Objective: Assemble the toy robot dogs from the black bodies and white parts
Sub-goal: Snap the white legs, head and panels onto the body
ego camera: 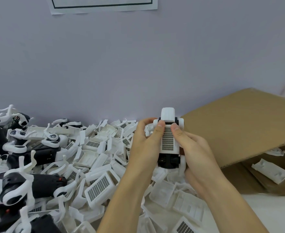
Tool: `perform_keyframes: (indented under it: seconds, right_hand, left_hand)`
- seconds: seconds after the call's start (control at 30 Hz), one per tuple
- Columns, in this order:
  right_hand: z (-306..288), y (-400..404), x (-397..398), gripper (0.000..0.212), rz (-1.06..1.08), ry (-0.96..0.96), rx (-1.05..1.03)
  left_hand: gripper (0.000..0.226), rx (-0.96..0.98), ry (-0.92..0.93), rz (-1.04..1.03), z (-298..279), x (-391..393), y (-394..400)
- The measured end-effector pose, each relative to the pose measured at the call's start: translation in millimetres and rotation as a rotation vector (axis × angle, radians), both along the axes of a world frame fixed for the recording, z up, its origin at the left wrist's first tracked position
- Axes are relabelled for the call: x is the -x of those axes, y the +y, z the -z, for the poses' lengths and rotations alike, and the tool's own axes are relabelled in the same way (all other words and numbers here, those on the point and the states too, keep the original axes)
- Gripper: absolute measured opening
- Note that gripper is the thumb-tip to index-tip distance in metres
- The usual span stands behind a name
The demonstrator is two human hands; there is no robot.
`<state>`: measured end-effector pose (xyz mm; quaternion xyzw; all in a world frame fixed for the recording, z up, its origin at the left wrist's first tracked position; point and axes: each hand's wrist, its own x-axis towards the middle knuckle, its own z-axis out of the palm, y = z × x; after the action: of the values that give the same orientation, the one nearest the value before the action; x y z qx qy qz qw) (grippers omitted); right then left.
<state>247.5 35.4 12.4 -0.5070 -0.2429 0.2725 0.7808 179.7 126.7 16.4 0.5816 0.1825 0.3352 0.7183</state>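
I hold one toy robot dog above the pile, its white head pointing away from me. My left hand grips its left side and my right hand grips its right side. Both thumbs press on the white back shell with the grey grid pattern. The dog's black body shows below the shell, between my palms. Loose white shells with the same grid lie heaped on the table. Black bodies with white legs are piled at the left.
An open cardboard box stands at the right with a few white parts inside. A pale wall rises directly behind the pile, with a sheet of paper taped high on it.
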Motion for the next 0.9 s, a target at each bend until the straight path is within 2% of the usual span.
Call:
perform_keyframes:
  seconds: [0.07,0.17,0.3,0.43,0.6,0.7,0.83,0.9]
  right_hand:
    - [1,-2,-3,0.028,0.034,-0.020,0.006]
    - [0,-4,-6,0.030,0.059,-0.024,0.014]
    - [2,-3,-7,0.034,0.126,-0.122,0.065]
    - [4,-1,-9,0.034,0.171,-0.193,0.080]
    - [1,-8,-12,0.035,-0.008,-0.118,0.032]
    - [-1,-14,-14,0.029,-0.063,-0.146,0.052]
    - [-1,-16,-16,0.028,-0.027,-0.202,0.084]
    - [-1,-16,-16,0.028,-0.003,-0.241,0.091]
  left_hand:
    - [0.018,0.027,-0.014,0.076,0,1,1]
    - [0.032,-0.053,-0.017,0.175,0,4,1]
    - [0.034,-0.174,-0.011,0.085,1,2,-6]
    - [0.036,-0.197,-0.012,0.031,1,0,-10]
    - [0.034,-0.001,-0.046,0.074,-1,-1,-7]
    - [0.036,0.100,-0.057,0.113,-1,0,-4]
    - [0.060,-0.032,-0.021,0.203,3,5,1]
    - [0.061,-0.086,-0.011,0.189,4,6,2]
